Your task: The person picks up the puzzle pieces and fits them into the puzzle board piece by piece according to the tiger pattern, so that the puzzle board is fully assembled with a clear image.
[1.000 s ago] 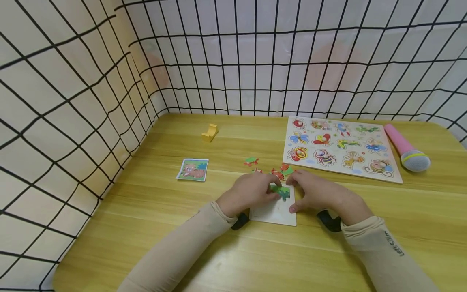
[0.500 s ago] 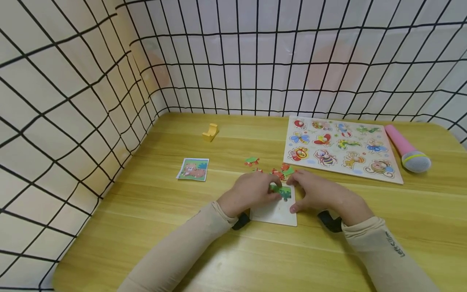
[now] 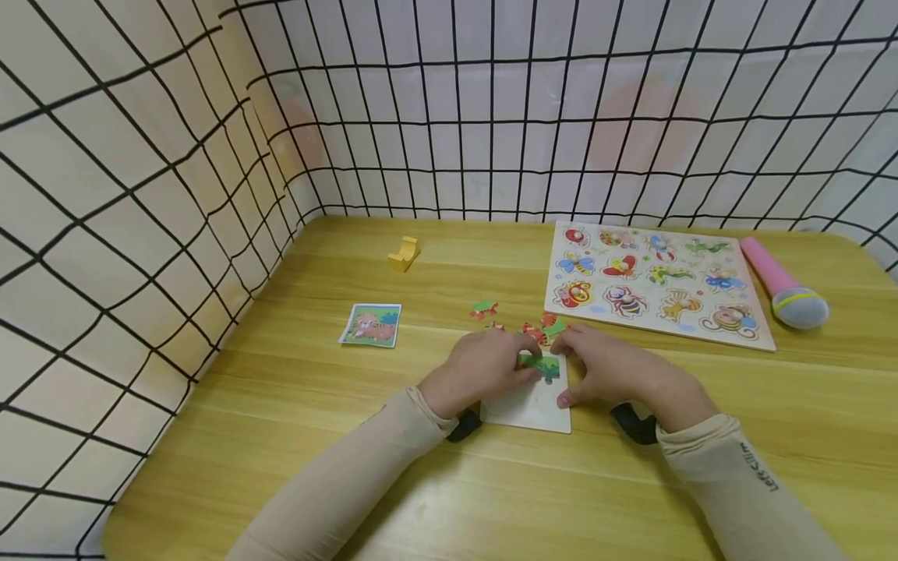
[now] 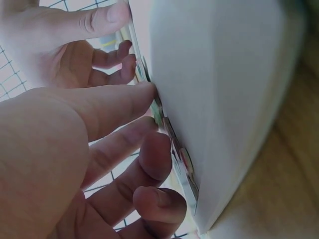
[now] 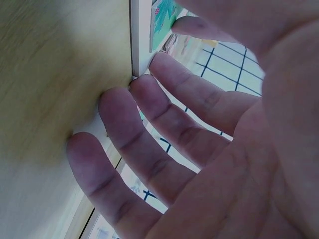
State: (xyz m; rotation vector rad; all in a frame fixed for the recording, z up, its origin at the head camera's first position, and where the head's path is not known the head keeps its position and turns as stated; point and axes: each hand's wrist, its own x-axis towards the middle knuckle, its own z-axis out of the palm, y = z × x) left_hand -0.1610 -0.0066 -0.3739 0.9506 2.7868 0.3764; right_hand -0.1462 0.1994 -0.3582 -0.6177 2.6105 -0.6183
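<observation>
A white puzzle board (image 3: 529,411) lies between my hands, with joined green puzzle pieces (image 3: 550,368) at its upper right. My left hand (image 3: 484,365) pinches a green puzzle piece (image 3: 531,361) between thumb and index finger at the board's top; the left wrist view shows its other fingers curled above the board (image 4: 214,99). My right hand (image 3: 610,372) rests at the board's top right corner, thumb by the right edge. In the right wrist view its fingers (image 5: 144,142) reach loosely to the table and board corner. Loose red and green pieces (image 3: 535,333) lie just beyond.
A cat picture card (image 3: 372,326) lies to the left, and a yellow curved block (image 3: 404,255) sits behind it. An insect puzzle board (image 3: 659,284) and a pink toy microphone (image 3: 782,284) are at the back right. Black netting (image 3: 491,123) surrounds the wooden table.
</observation>
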